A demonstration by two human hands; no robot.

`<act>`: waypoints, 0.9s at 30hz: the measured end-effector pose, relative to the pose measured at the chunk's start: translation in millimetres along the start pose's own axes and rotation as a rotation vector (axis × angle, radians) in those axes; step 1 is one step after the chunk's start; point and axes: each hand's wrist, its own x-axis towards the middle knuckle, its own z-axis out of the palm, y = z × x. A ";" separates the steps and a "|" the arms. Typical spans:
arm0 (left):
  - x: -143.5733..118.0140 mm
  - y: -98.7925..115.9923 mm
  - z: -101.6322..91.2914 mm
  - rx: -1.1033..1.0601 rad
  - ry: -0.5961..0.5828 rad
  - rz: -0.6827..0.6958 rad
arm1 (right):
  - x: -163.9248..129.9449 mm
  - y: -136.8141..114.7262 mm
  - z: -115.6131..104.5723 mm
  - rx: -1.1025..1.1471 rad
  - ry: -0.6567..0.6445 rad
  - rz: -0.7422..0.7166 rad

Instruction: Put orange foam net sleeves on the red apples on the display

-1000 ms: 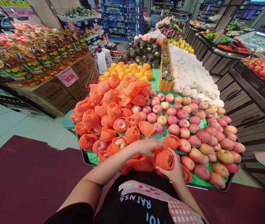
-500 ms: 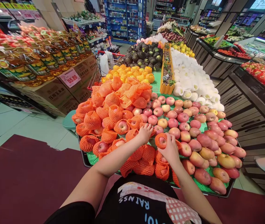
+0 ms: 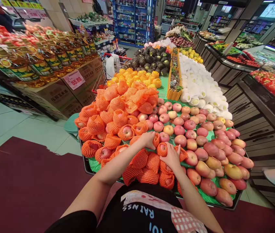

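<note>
My left hand point(image 3: 149, 139) is curled over an orange foam net point(image 3: 156, 139) among the wrapped apples. Whether that net has an apple inside, I cannot tell. Close by on the right, my right hand point(image 3: 171, 157) is closed round an apple in an orange foam net point(image 3: 162, 149), its red skin showing through the opening. Another orange net point(image 3: 183, 154) lies just right of those fingers. Netted apples point(image 3: 111, 141) are heaped to the left of my hands, and bare red and yellow apples point(image 3: 191, 144) lie in rows to the right.
Green matting point(image 3: 94, 165) lines the black-edged display. Farther back are yellow netted fruit point(image 3: 137, 77), dark netted fruit point(image 3: 152, 60), white-wrapped fruit point(image 3: 200, 81) and a wooden planter point(image 3: 174, 94). A green stool point(image 3: 71, 127) and oil bottles point(image 3: 40, 66) stand left.
My left hand has shifted slightly left and down, its fingers now curled over an orange net. The right hand has moved a little left with the netted apple. The view has shifted slightly.
</note>
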 end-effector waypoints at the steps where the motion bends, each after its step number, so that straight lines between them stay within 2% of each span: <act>1: -3.9 -3.5 0.8 -0.016 -0.023 0.028 | -1.9 -1.8 -0.3 -0.017 0.007 0.006; 4: -10.4 -12.3 5.3 -0.070 -0.063 0.093 | -4.6 -9.5 -2.8 -0.128 0.016 0.016; 8: -7.2 -19.9 12.4 -0.152 -0.075 0.107 | 4.3 -12.3 -11.5 -0.205 -0.046 0.007; 12: -10.4 -25.9 15.4 -0.254 0.041 0.140 | 13.5 -3.2 -15.6 -0.177 -0.053 -0.025; 14: -15.2 -27.3 15.6 -0.297 0.062 0.173 | 13.8 0.2 -13.0 -0.149 -0.030 -0.048; 20: -13.8 -17.9 10.4 -0.168 -0.112 0.126 | 5.0 -9.1 -7.9 -0.081 -0.037 -0.015; 22: -10.0 -17.0 2.7 -0.193 -0.113 0.163 | -4.0 -13.0 -11.3 -0.057 -0.023 -0.026; 24: -6.9 -22.7 -9.6 -0.276 0.029 0.251 | -18.1 -12.5 -14.3 0.006 0.038 -0.051; 26: -3.7 -36.2 -25.3 -0.361 0.307 0.279 | -35.1 -5.8 -15.1 0.085 0.114 -0.084; 27: -1.6 -45.5 -33.5 -0.384 0.460 0.234 | -43.5 -0.2 -14.7 0.122 0.146 -0.094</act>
